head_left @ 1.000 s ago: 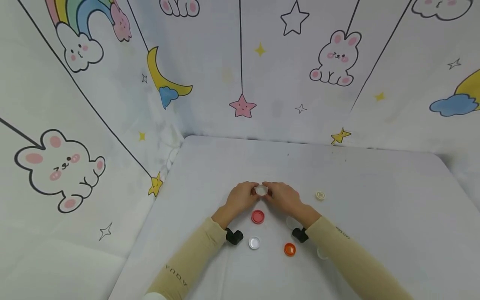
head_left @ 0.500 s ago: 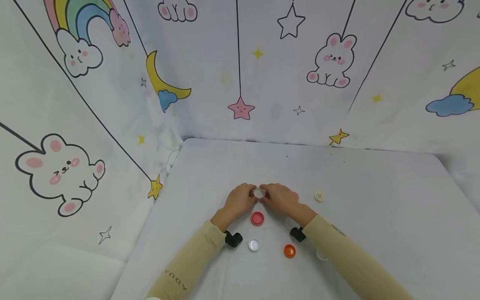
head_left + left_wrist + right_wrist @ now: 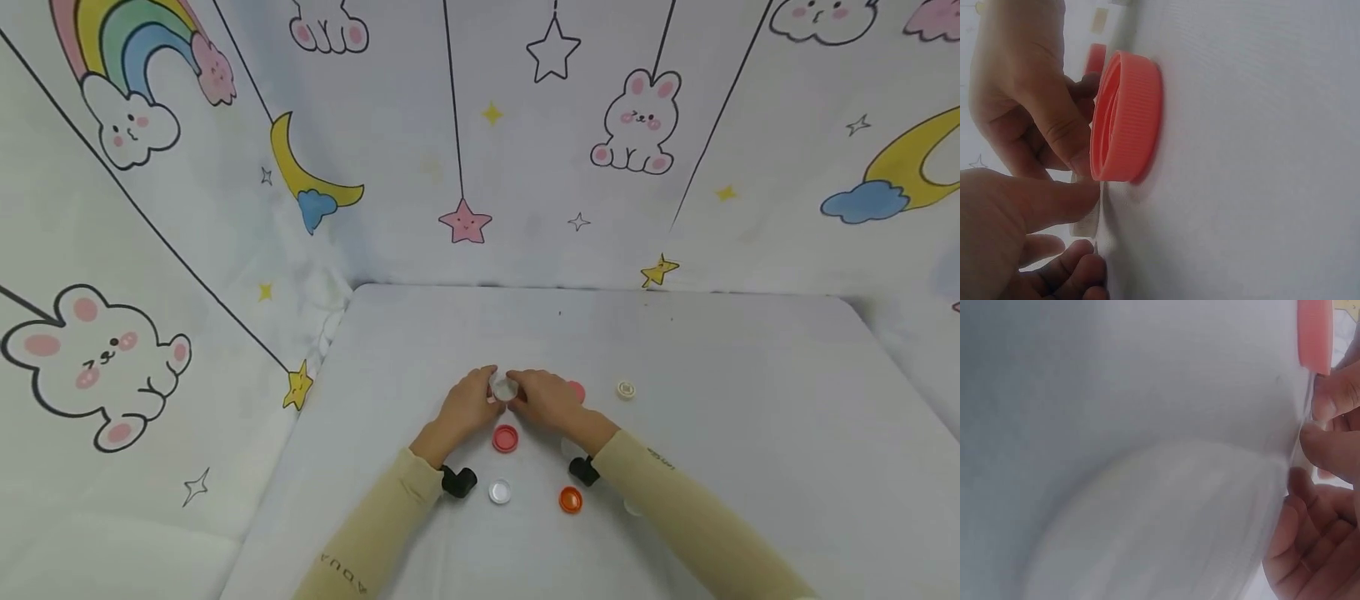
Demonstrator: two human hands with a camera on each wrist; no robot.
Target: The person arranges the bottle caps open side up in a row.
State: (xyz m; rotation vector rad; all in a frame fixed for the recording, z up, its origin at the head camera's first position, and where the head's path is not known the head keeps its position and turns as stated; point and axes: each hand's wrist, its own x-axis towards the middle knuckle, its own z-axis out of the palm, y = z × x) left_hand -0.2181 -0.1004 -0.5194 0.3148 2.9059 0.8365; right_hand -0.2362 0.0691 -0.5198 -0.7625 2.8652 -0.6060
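Observation:
Between both hands, a translucent whitish bottle cap (image 3: pixel 505 387) is held close over the white table. The left hand (image 3: pixel 467 404) has its thumb and fingers at the cap's left side. From the right, the right hand (image 3: pixel 549 400) pinches it with thumb and fingertips. In the left wrist view, the left thumb hides part of the whitish cap (image 3: pixel 1085 219). A red ridged bottle cap (image 3: pixel 506 439) lies hollow side up just in front of the hands. Another red cap (image 3: pixel 576 392) shows partly behind the right hand.
A small white cap (image 3: pixel 499 492) and an orange cap (image 3: pixel 571 500) lie nearer the body. A cream cap (image 3: pixel 626 390) lies to the right. One large whitish cap (image 3: pixel 1166 525) sits under the right wrist. The printed cloth wall (image 3: pixel 405 250) rises behind the table.
The view has swung right, so everything sits further left. The red cap behind the right hand has come into sight. The left fingers are spread wider and more of the whitish cap shows.

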